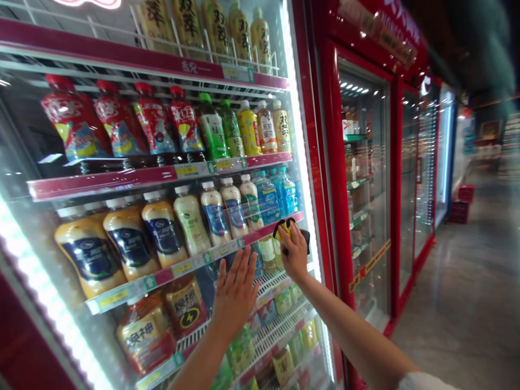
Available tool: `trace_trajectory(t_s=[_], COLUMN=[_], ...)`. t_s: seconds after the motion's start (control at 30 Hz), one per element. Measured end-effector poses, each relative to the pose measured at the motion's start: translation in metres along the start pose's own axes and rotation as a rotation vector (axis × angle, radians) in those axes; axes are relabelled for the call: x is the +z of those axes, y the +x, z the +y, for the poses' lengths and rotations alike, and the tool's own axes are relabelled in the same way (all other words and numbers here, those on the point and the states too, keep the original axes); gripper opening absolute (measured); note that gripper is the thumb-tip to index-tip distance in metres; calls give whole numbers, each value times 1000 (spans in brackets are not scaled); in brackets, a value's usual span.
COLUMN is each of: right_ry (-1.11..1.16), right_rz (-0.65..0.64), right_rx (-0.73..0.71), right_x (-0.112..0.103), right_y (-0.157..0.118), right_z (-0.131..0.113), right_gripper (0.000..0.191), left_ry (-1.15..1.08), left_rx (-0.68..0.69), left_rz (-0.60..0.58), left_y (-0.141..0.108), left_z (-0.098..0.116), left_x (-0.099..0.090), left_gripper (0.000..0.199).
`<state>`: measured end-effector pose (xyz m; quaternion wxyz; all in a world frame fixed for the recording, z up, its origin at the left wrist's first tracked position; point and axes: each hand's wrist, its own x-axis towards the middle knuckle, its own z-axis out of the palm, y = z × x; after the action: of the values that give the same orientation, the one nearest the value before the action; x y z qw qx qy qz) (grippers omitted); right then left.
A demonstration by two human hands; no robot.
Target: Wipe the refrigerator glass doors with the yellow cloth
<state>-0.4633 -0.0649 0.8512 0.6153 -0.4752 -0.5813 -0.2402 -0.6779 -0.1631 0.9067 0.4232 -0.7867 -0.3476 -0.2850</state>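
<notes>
My right hand (295,253) presses a yellow and black cloth (281,229) at the right end of the shelf strip with price labels (225,248). Its fingers are bent over the cloth, which bunches out on both sides. My left hand (235,290) lies flat with fingers stretched out, just below that strip, and holds nothing. I cannot tell whether it touches the glass or the shelf front. Milk tea bottles (162,230) with white caps stand on the shelf above my left hand. Blue bottles (288,190) stand just above the cloth.
Red-capped bottles (116,122) and green tea bottles (213,130) fill a higher shelf. Large bottles (146,333) sit lower left. A bright light strip (303,146) runs down the right edge. More red-framed coolers (365,189) line the aisle floor (467,281).
</notes>
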Motion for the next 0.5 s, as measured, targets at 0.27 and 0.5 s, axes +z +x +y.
trace_trajectory(t_s=[0.27,0.5], right_ry=[-2,-4], right_rz=[140,-64], right_rx=[270,4], right_x=[-5,-17], right_y=[3,25], right_z=[72,74], right_gripper=[67,75], left_ry=[-27,-39], left_rx=[-30,-32], left_rz=[0,-58], left_y=[24,43], left_z=[35,61], left_x=[23,46], left_gripper=[79,78])
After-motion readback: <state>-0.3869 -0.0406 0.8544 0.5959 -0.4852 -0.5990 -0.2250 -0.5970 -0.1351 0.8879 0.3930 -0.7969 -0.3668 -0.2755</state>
